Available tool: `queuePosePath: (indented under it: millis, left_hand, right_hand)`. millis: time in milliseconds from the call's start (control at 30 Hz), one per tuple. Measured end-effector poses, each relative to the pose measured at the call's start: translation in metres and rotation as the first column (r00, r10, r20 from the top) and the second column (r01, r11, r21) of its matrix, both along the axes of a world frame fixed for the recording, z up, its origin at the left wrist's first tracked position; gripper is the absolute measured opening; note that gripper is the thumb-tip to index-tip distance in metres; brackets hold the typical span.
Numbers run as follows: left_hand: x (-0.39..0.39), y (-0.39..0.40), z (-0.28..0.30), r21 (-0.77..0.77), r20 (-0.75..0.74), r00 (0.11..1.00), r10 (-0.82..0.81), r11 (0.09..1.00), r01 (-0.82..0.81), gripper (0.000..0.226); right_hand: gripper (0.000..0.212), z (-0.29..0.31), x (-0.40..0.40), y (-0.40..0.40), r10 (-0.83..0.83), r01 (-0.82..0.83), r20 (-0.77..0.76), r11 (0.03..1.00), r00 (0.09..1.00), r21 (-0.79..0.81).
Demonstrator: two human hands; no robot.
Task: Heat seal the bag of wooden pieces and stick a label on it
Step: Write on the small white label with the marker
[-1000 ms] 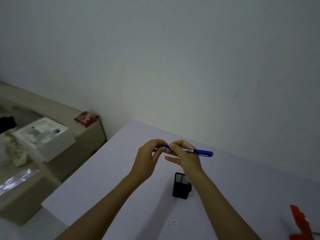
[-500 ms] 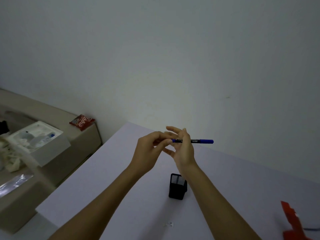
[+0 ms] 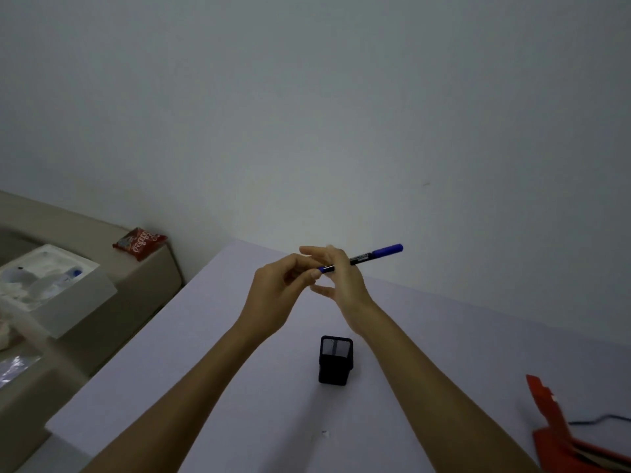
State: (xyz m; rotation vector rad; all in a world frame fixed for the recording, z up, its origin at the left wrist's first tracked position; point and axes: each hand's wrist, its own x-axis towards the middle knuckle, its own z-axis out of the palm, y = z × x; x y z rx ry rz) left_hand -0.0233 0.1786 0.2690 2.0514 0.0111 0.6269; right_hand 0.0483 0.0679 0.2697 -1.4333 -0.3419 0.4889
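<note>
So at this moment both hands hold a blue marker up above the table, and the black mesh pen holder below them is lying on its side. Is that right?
Not quite. In the head view the black mesh pen holder stands upright on the table, its open top facing up. The rest holds: the left hand and right hand hold the blue marker above the table.

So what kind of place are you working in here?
Probably a plain room used as a packing station, not a factory line: a bare white table against a blank wall, a red heat sealer at its right edge, a mesh pen holder, clutter alongside.
</note>
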Motion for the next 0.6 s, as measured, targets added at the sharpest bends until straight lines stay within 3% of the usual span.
queuePosePath:
  millis: [100, 267, 600]
  left_hand:
    - [0.004, 0.015, -0.016, 0.115, -0.046, 0.997, 0.056, 0.992, -0.051, 0.02]
    - [0.017, 0.033, -0.068, 0.18, -0.153, 0.963, 0.222, 0.964, -0.193, 0.019]
    - [0.057, 0.004, -0.19, 0.357, -0.524, 0.833, 0.179, 0.934, 0.023, 0.023]
  right_hand:
    - [0.036, -0.009, 0.008, -0.008, 0.021, -0.023, -0.018, 0.987, 1.0, -0.161]
    - [0.027, -0.049, 0.022, -0.036, -0.183, 0.147, -0.13, 0.957, 0.974, -0.251]
    - [0.013, -0.152, 0.032, -0.077, -0.22, 0.063, -0.274, 0.872, 0.936, -0.486]
